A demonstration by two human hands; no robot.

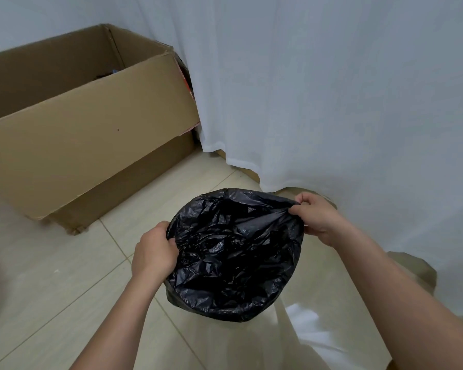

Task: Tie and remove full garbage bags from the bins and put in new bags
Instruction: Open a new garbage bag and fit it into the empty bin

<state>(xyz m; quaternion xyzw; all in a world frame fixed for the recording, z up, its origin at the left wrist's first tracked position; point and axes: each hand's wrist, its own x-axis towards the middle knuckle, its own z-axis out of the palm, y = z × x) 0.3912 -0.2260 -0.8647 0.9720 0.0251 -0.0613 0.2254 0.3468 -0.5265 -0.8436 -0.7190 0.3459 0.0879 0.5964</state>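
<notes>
Here, one black bag [234, 255] at lower centre, stretched between two hands: left hand [153, 254] grips its left rim, right hand [316, 218] pinches its upper-right rim.

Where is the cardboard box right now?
In the head view, the cardboard box sits open on the tiled floor at upper left, beside the white curtain, beyond the black garbage bag.

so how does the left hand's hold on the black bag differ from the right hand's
The left hand curls over the near-left edge of the black bag, knuckles toward the camera. The right hand pinches a small bunch of film at the far-right edge, thumb and fingertips meeting. The left sits lower in view, the right higher, by the white curtain. Both grip the bag's rim.
</notes>
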